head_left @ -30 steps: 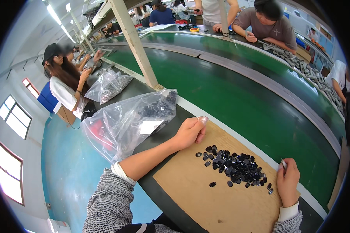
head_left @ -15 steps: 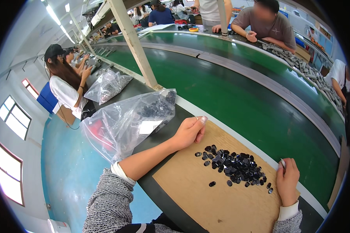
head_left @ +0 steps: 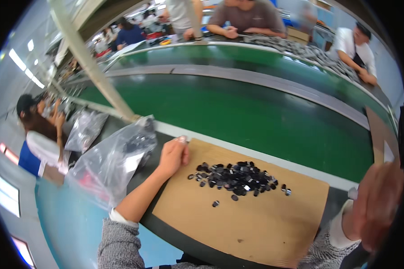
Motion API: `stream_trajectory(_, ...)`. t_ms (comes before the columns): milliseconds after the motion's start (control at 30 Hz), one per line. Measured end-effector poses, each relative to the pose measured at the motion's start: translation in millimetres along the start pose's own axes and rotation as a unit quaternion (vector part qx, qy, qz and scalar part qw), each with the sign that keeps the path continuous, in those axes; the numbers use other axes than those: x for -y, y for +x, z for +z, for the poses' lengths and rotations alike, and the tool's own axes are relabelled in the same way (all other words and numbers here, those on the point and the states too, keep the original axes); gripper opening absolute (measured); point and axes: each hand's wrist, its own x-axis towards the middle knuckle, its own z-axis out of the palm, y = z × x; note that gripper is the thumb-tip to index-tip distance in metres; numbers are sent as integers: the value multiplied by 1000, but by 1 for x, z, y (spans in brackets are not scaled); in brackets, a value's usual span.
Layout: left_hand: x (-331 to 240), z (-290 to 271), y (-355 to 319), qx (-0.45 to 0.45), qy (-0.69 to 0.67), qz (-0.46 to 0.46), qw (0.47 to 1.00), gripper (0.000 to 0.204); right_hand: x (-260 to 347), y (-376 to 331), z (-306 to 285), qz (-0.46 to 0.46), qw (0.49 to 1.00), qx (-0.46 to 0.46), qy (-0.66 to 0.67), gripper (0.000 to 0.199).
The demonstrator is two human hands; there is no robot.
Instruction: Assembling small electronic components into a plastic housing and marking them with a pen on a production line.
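A heap of small glossy black oval pieces (head_left: 242, 177) lies on a brown cardboard sheet (head_left: 260, 224), with a few loose ones around it. At the sheet's far left corner rests my left hand (head_left: 173, 157), fingers curled closed. Something clear and shiny shows at its fingertips, too small to name. My right hand (head_left: 378, 208) is raised at the right, past the sheet and away from the pieces. Motion smears its fingers. A small pale spot (head_left: 353, 193) shows at its edge, and I cannot make out what it is.
Left of my left arm lies a clear plastic bag (head_left: 107, 161) with dark pieces inside; another bag (head_left: 86, 130) is beyond it. A green conveyor belt (head_left: 238, 107) runs past the sheet. A slanted post (head_left: 92, 67) rises at left. Co-workers sit left and across, near grey parts (head_left: 300, 48).
The view has swung to the right. My right hand has left the sheet's right edge and lifted outward, now blurred. My left hand stays closed at the far left corner.
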Motion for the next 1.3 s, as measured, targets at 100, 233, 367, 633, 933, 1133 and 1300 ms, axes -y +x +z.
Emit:
stream_trajectory(100, 5, 2, 3, 9, -30, -2, 1000, 48, -7, 28, 60, 6, 999, -41, -32, 39)
stream_trajectory(233, -6, 12, 1, 11, -9, 20, 1000, 48, 8, -15, -16, 0, 998, -56, -36, 39)
stream_trajectory(367, 2, 13, 6, 25, -25, 9, 999, 47, 36, -105, -122, -19, 995, -75, -64, 38)
stream_trajectory(633, -4, 12, -1, 3, -37, 10, 999, 46, 70, -203, -233, -22, 996, -71, -56, 37)
stream_trajectory(933, -2, 7, 1, 12, -7, 13, 1000, 45, 38, -124, -179, -16, 996, -80, -32, 36)
stream_trajectory(1133, -4, 13, 1, 13, -3, 10, 1000, 46, 11, -33, -65, -9, 997, -73, -25, 35)
stream_trajectory(1300, -3, 10, -3, 14, -16, 13, 1000, 46, 55, -100, -146, -14, 997, -64, -32, 35)
